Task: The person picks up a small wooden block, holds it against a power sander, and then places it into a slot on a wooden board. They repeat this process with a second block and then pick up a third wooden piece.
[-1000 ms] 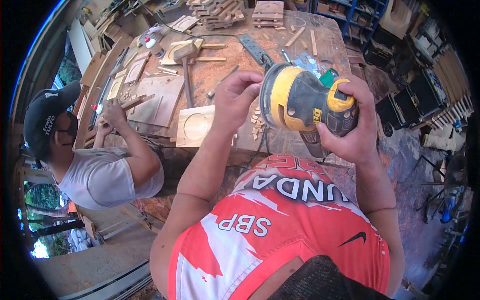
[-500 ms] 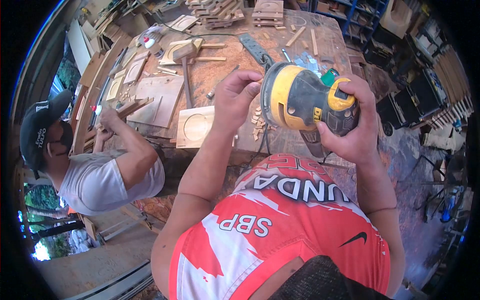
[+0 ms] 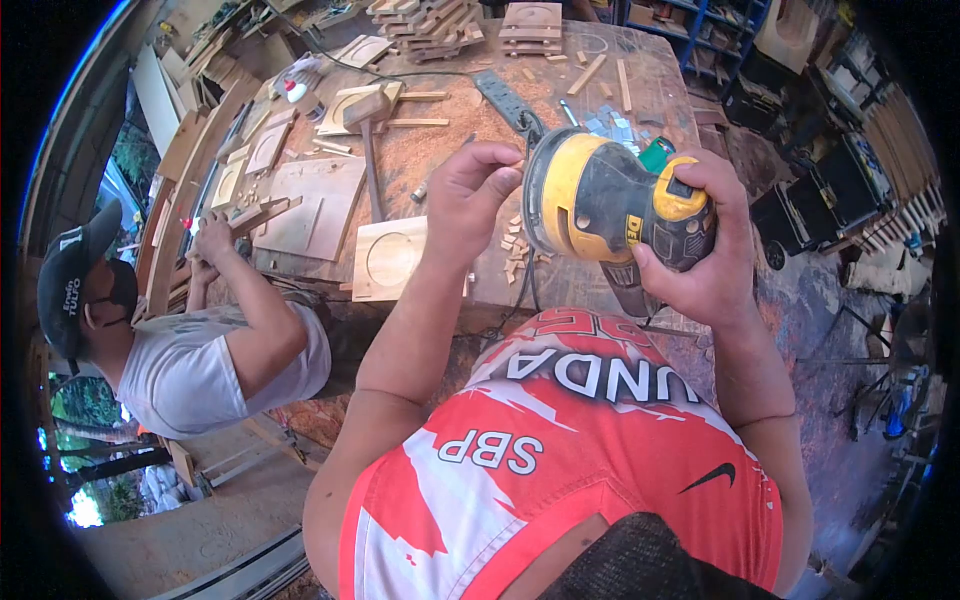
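Note:
My right hand (image 3: 710,240) is wrapped round the body of a yellow and black orbital sander (image 3: 578,195), held on its side above the table's near edge. The sander's round pad faces left, toward my left hand (image 3: 478,195). That hand is closed in a pinch, with thumb and forefinger right at the pad's face. A small wood-coloured piece (image 3: 519,164) shows at the fingertips, mostly hidden by them. Below the pad, several small wooden bits (image 3: 517,250) lie on the table. A square board with a round recess (image 3: 390,258) lies left of my left forearm.
On the worktable (image 3: 640,95) are a wooden mallet (image 3: 368,115), a power strip (image 3: 505,100), sawdust (image 3: 430,130) and stacked wooden pieces (image 3: 430,28). A co-worker in a cap (image 3: 85,270) handles wood strips (image 3: 262,213) at the left. A cable hangs below the sander.
The co-worker's head and hands have shifted slightly. My hands and the sander stay nearly in place, and the whole view has moved very little.

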`<state>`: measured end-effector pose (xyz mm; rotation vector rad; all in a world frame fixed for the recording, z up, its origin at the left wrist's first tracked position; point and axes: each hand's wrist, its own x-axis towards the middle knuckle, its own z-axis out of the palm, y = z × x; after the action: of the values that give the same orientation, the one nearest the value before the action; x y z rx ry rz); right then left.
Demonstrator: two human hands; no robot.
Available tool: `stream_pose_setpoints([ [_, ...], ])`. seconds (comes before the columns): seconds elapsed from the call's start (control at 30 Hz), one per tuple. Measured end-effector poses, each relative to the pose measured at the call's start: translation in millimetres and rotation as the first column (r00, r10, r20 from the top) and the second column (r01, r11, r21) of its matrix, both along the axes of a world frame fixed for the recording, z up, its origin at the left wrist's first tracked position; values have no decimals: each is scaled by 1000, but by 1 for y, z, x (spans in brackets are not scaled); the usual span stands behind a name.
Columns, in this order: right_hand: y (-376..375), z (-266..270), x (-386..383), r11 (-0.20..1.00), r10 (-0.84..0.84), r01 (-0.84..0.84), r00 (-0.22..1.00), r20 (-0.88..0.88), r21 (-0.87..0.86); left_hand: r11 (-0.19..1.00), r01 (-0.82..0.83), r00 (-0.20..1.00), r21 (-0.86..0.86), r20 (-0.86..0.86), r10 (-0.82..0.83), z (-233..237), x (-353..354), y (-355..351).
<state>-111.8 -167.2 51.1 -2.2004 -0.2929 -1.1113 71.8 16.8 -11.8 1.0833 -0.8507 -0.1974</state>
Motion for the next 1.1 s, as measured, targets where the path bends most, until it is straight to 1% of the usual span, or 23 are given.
stream_pose_setpoints([
  [0.17, 1, 1, 0, 1000, 4, -4, 1000, 2, 4, 1000, 15, 1000, -18, -1, -15, 0, -1, 0],
  [0.47, 1, 1, -2, 1000, -12, 12, 1000, 2, -4, 999, 36, 999, 9, -3, -36, 0, -4, 1],
  [0.57, 2, 2, -2, 1000, -6, 6, 1000, 0, -8, 1000, 24, 1000, -4, 7, -24, -1, -4, 1],
  [0.67, 2, -1, -2, 1000, 5, -5, 1000, 0, 11, 1000, 12, 1000, 22, -3, -12, -3, -3, 2],
  [0.77, -5, -9, -2, 1000, -21, 22, 999, -28, 6, 1000, -22, 1000, 2, 16, 22, -5, -2, 3],
  [0.83, -9, -15, -2, 998, -56, 58, 998, -41, 39, 998, -40, 998, 43, -47, 42, -6, 1, 6],
  [0.87, -12, -17, -2, 998, -53, 55, 998, -42, 39, 998, -43, 998, 42, -47, 45, -9, 3, 7],
  [0.93, -19, -22, -2, 998, -67, 67, 994, -90, -3, 1000, 13, 990, 13, -141, -11, -13, 7, 8],
  [0.97, -21, -24, -2, 998, -64, 64, 994, -91, -3, 1000, 10, 990, 13, -142, -8, -14, 6, 10],
  [1.03, -25, -30, -2, 993, -121, 120, 974, -192, -20, 998, 50, 954, -27, -293, -55, -15, 4, 11],
  [1.07, -28, -35, -1, 993, -116, 114, 973, -198, -20, 999, 44, 953, -27, -299, -50, -17, 4, 13],
  [1.1, -33, -40, 0, 989, -145, 141, 956, -255, -35, 999, 39, 932, -29, -359, -47, -20, 4, 14],
])
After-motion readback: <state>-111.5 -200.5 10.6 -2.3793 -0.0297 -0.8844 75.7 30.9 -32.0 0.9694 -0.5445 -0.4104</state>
